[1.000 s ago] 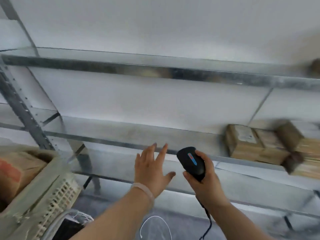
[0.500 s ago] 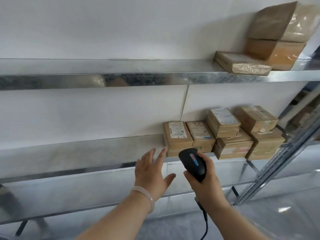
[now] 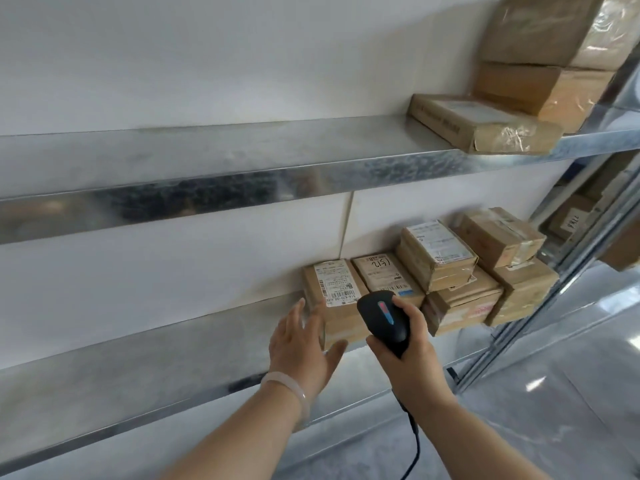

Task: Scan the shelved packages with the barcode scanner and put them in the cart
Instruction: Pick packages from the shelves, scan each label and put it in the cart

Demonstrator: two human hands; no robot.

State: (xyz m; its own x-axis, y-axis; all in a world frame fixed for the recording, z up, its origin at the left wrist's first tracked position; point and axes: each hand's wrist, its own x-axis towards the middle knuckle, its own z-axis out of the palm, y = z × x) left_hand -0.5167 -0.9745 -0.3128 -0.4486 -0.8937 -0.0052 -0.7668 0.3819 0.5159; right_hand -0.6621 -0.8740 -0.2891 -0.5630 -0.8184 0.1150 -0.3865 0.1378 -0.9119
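The labelled package (image 3: 334, 289) lies leftmost among the boxes (image 3: 436, 258) on the lower shelf (image 3: 138, 368), directly ahead of our hands. Our left hand (image 3: 304, 344), fingers spread and holding nothing, is at its left end, though blur hides whether it touches. Our right hand (image 3: 408, 353) grips the barcode scanner (image 3: 382, 318) just in front of the package.

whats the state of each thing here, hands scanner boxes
left hand, open, fingers beside leftmost package, contact unclear
right hand, grips barcode scanner
barcode scanner, held upright, cable hanging
leftmost package, flat on lower shelf, label up
upper packages, stacked on upper shelf
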